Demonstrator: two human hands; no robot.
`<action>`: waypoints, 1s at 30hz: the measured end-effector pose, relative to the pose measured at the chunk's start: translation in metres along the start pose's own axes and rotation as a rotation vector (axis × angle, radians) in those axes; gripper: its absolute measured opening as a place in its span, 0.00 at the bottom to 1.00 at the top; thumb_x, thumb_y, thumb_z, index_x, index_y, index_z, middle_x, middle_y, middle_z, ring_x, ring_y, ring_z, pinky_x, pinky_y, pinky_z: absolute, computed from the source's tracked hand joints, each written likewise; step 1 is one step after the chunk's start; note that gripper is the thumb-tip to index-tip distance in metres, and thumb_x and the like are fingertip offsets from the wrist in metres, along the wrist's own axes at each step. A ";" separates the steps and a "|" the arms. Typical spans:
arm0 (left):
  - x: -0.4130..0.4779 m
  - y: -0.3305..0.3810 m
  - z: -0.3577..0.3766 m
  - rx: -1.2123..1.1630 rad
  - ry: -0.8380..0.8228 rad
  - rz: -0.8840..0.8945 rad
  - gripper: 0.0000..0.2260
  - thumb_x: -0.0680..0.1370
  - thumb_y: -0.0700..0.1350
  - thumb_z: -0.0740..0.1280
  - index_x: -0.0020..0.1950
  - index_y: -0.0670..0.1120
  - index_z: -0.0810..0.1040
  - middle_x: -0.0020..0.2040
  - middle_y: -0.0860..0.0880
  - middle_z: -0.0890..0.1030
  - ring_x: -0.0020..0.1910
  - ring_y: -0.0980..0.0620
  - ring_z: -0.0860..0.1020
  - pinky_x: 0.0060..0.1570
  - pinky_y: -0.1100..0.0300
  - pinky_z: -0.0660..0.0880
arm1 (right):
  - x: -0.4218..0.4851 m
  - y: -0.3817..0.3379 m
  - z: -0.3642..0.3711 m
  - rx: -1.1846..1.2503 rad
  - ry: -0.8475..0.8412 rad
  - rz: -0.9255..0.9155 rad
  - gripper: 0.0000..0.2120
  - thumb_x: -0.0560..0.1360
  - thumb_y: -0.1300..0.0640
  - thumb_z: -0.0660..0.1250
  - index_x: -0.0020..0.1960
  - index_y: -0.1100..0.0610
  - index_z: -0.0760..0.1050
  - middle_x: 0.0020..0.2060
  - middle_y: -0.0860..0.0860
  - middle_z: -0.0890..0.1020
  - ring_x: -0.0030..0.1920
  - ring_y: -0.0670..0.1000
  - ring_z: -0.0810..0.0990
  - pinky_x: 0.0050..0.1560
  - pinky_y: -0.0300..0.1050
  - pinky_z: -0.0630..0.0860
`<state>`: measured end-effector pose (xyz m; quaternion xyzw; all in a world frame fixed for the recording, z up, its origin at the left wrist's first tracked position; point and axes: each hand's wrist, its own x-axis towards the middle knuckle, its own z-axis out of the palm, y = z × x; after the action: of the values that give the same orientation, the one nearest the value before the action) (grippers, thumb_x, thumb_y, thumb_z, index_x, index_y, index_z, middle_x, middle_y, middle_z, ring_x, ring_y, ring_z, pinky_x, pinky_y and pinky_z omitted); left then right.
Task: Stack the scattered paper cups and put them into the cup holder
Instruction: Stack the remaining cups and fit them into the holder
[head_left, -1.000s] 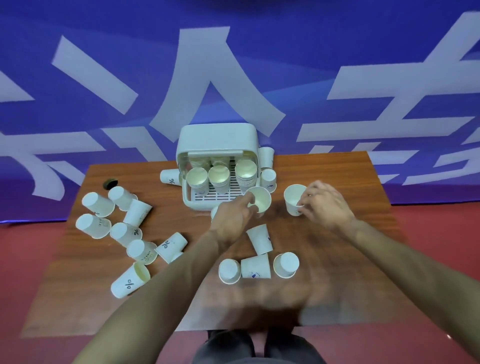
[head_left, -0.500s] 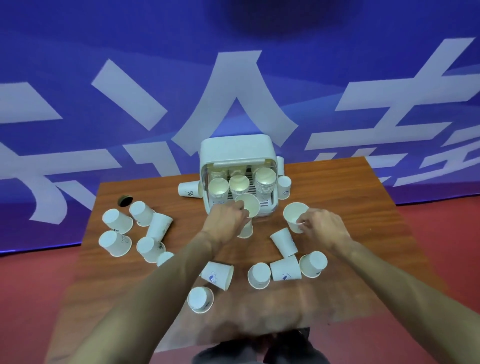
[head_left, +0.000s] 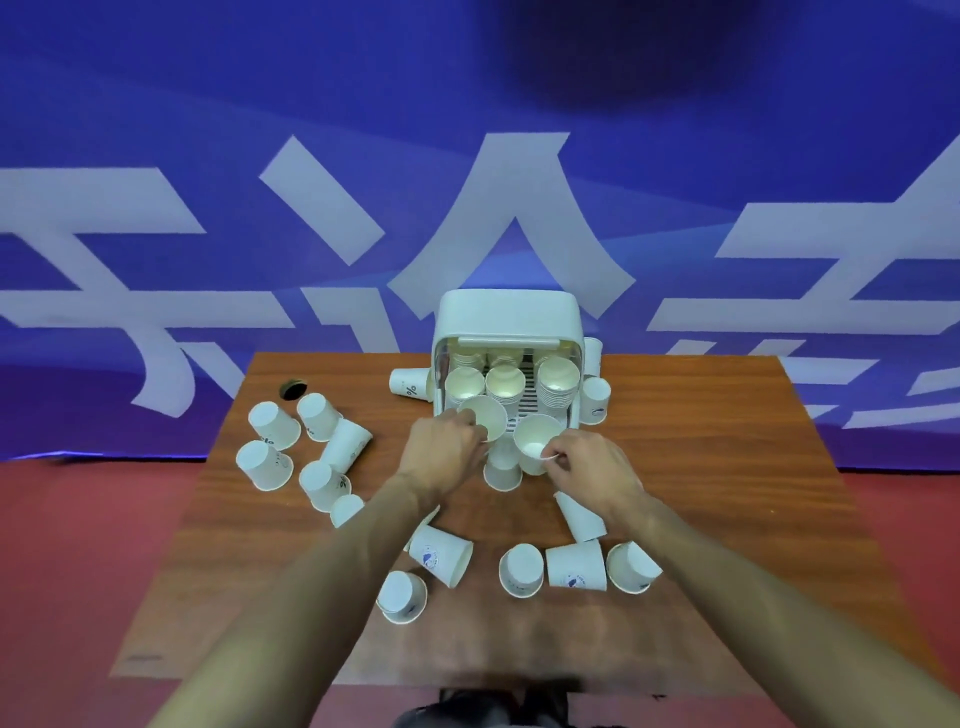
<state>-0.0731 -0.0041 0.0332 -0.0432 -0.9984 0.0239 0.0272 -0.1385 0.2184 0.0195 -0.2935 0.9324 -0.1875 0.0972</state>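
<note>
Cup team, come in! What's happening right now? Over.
Left hand grips first cup, right hand pinches second cup. Both at front of cup holder. Loose cup on table below them.

A deep blue backdrop (head_left: 208, 104) printed with huge pale, slanted characters (head_left: 524, 166) fills the whole rear wall. Below it lies a dull red floor (head_left: 78, 571). A brown wood-grain counter (head_left: 727, 467) stands against the backdrop, with a round dark cable hole (head_left: 293, 389) near its far left corner. The lighting is soft and even.
</note>
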 end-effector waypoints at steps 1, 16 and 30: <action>0.001 0.000 0.000 0.003 0.011 -0.021 0.17 0.82 0.58 0.56 0.50 0.51 0.81 0.47 0.52 0.77 0.47 0.50 0.77 0.35 0.58 0.70 | 0.004 0.002 -0.003 -0.001 -0.002 -0.017 0.08 0.76 0.56 0.65 0.49 0.52 0.83 0.44 0.46 0.82 0.43 0.49 0.79 0.45 0.50 0.79; -0.002 -0.037 0.006 -0.085 0.178 -0.099 0.10 0.79 0.52 0.66 0.43 0.50 0.84 0.44 0.53 0.80 0.42 0.50 0.77 0.26 0.59 0.71 | 0.057 -0.015 0.028 0.267 0.175 -0.056 0.05 0.75 0.60 0.71 0.49 0.53 0.84 0.48 0.45 0.84 0.47 0.47 0.81 0.48 0.47 0.79; 0.053 -0.077 0.065 -0.304 0.343 0.019 0.02 0.76 0.44 0.72 0.43 0.49 0.84 0.45 0.53 0.81 0.46 0.51 0.78 0.23 0.57 0.72 | 0.105 -0.003 0.066 0.219 0.389 0.056 0.08 0.72 0.65 0.74 0.49 0.56 0.85 0.48 0.47 0.83 0.48 0.49 0.82 0.45 0.51 0.81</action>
<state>-0.1359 -0.0790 -0.0249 -0.0594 -0.9708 -0.1343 0.1895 -0.2030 0.1352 -0.0473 -0.2134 0.9154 -0.3380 -0.0479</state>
